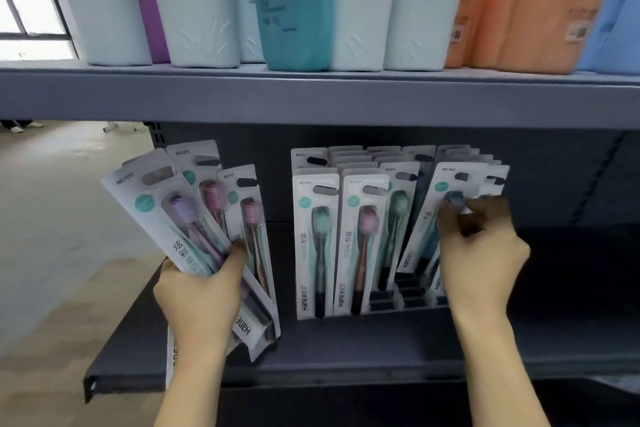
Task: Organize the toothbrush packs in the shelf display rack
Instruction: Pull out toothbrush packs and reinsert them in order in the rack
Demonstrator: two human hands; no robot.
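1. Your left hand (204, 291) grips a fan of toothbrush packs (194, 218) beside the rack (398, 302), not yet slotted.
2. Your right hand (481, 246) pinches a leaning pack (429, 215) in the rack's right column.
3. Left columns look tidy; I'd judge you're roughly halfway.

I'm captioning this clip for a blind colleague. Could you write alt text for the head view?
A left hand grips a fan of toothbrush packs while the right hand pinches a tilted pack in the display rack on a grey shelf. Bottles stand on the shelf above.
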